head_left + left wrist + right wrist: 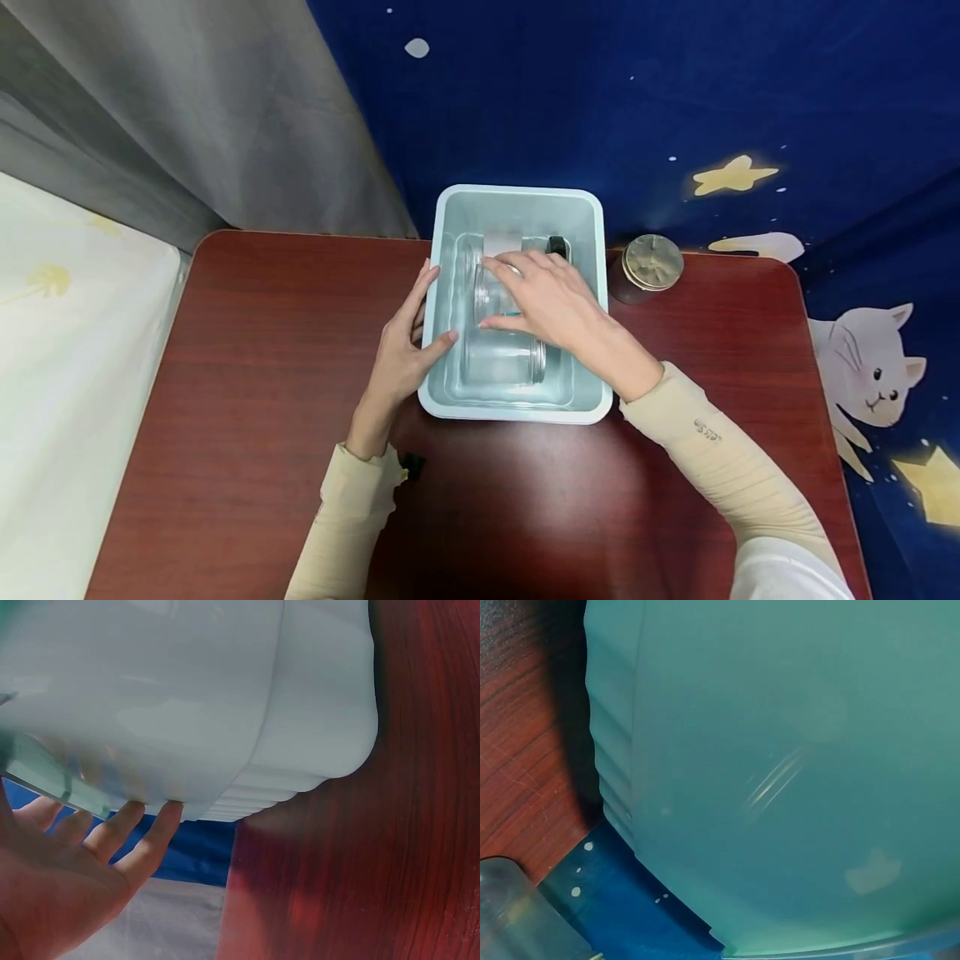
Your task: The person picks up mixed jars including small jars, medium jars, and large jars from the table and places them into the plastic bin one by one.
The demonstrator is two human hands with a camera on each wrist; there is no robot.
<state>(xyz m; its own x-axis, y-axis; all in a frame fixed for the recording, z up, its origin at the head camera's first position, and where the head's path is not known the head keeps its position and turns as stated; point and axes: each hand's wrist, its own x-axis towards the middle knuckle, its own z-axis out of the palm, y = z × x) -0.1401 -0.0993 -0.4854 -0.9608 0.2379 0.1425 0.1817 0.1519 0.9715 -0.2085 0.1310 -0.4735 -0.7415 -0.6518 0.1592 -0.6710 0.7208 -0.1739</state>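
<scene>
A light blue plastic bin [517, 408] stands on the table with clear jars in it. My left hand [405, 354] grips its left side, thumb over the rim and fingers along the outer wall. In the left wrist view, the fingertips of this hand [82, 862] touch the wall. Inside the bin, my right hand [551, 300] spans a clear jar [491, 293] between thumb and fingers, covering part of it. Nearer the front, another clear jar [498, 364] lies on its side, threaded neck to the right. The right wrist view shows the bin's outer wall [780, 750]; the right hand is hidden there.
A jar with a metallic lid [652, 262] stands on the reddish-brown table [285, 375], right of the bin. A pale block [502, 242] and a black item [557, 246] lie at the bin's back. Curtains [540, 100] hang behind; a small dark thing [412, 467] is by the left sleeve.
</scene>
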